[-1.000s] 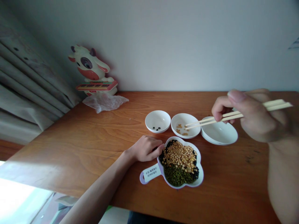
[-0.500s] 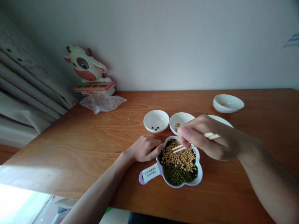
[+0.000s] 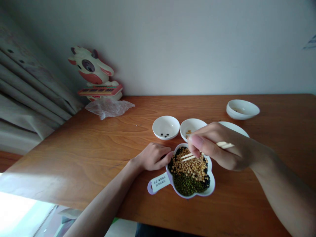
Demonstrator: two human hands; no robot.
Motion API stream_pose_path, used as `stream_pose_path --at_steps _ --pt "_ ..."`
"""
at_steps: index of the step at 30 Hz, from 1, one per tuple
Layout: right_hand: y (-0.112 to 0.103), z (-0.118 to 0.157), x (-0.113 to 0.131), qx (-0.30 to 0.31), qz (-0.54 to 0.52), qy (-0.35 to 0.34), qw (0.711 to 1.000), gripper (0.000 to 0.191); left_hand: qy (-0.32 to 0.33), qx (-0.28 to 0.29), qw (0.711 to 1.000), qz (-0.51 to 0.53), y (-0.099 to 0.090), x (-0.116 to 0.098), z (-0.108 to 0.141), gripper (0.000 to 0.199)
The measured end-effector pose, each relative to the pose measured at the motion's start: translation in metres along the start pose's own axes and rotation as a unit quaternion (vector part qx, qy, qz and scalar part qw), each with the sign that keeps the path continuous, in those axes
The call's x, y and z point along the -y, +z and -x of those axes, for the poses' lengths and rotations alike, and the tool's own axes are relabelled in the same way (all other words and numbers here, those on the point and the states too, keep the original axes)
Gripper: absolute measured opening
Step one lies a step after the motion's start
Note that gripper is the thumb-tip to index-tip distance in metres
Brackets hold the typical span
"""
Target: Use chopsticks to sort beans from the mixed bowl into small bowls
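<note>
My left hand (image 3: 154,157) rests against the left rim of a white, lilac-edged flower-shaped dish (image 3: 208,186), its fingers curled on the rim. The dish has a labelled handle (image 3: 158,182) and holds yellow soybeans (image 3: 191,166), green mung beans (image 3: 187,184) and black beans (image 3: 181,151). My right hand (image 3: 217,148) is shut on wooden chopsticks (image 3: 188,157), whose tips sit just above the soybeans. Behind the dish, a small white bowl (image 3: 166,127) holds several black beans. Another small bowl (image 3: 191,126) holds yellow beans, partly hidden by my right hand.
A larger white bowl (image 3: 234,126) sits mostly behind my right hand, and a further white bowl (image 3: 242,109) stands at the back right. A cow figurine (image 3: 93,70) and a plastic bag (image 3: 108,108) lie at the wooden table's (image 3: 74,158) far left corner, beside a curtain (image 3: 24,72).
Over the last second my right hand has moved left from the larger bowl to above the dish, uncovering the back-right bowl. Over the last half second, little has changed.
</note>
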State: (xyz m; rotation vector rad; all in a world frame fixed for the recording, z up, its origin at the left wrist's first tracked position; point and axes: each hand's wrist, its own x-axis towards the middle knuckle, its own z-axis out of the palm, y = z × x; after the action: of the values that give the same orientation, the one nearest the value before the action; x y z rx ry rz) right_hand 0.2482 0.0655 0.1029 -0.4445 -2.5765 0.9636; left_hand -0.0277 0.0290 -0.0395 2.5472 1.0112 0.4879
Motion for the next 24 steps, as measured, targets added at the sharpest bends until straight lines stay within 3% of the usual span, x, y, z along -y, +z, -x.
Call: stream_pose_path --at_steps 24 --pt "-0.0065 0.0042 -0.0058 0.003 0.003 0.029 1.000 0.065 -0.005 -0.002 1.000 0.007 0.0008 -0.0003 -0.0002 0.046"
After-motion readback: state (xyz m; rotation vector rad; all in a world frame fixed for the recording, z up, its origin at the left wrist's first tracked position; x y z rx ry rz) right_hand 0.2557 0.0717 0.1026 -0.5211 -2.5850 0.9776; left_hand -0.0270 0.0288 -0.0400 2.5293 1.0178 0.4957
